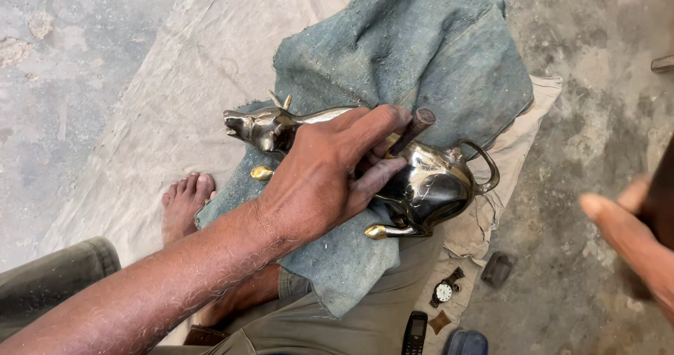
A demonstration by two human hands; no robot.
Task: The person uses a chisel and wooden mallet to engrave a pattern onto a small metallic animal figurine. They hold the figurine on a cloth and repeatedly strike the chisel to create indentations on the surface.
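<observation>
A left hand [319, 179] clenches its grip on a polished metal bull figurine [421, 183] and a thin dark rod [414, 129], resting on a blue-grey cloth [414, 46] across the lap. The right hand [632, 235], blurred at the frame's edge, hangs well apart; its grip cannot be told.

On the floor at the bottom of the view, a small dark mobile phone [415, 332] lies lengthwise just right of the khaki trouser leg [365, 313]. It is slim and rectangular, with a small pale grey screen at its upper end and a dark keypad below; nothing can be made out on the screen. Just up and to the right of the trouser leg, near the phone, lies a wristwatch [444, 290] with a round white dial in a dark case and strap. No packages, labels or signs show.
</observation>
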